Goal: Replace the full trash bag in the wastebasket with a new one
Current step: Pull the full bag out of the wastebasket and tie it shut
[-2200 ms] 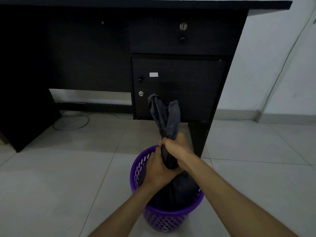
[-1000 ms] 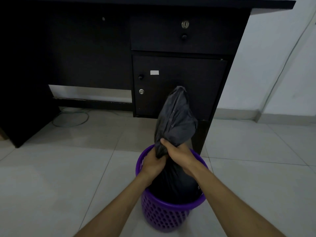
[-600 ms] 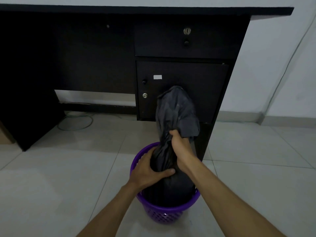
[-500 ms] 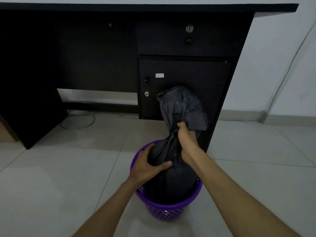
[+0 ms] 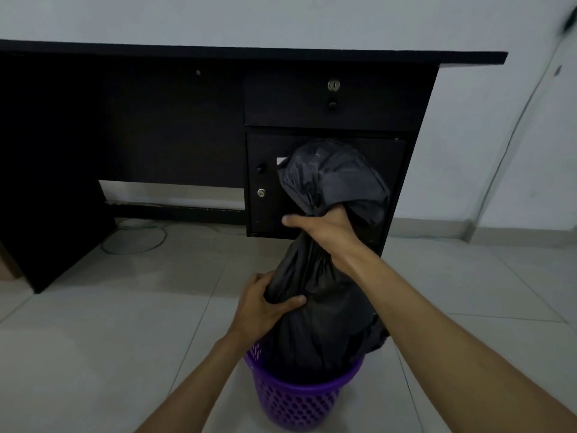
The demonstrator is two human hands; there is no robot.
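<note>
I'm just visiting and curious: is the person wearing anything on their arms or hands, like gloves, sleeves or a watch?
Nothing shows. The left hand and right hand are bare, without gloves or visible rings. The left forearm and right forearm are bare to the frame's edge: no sleeve, watch or wristband in view.

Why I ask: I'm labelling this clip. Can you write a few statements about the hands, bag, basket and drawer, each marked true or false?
1. The right hand grips the gathered neck of the trash bag. True.
2. The left hand rests on the floor. False: the left hand grips the bag's side.
3. The bag's lower part sits inside the purple wastebasket. True.
4. The top drawer is pulled open. False: the drawer is shut.
</note>
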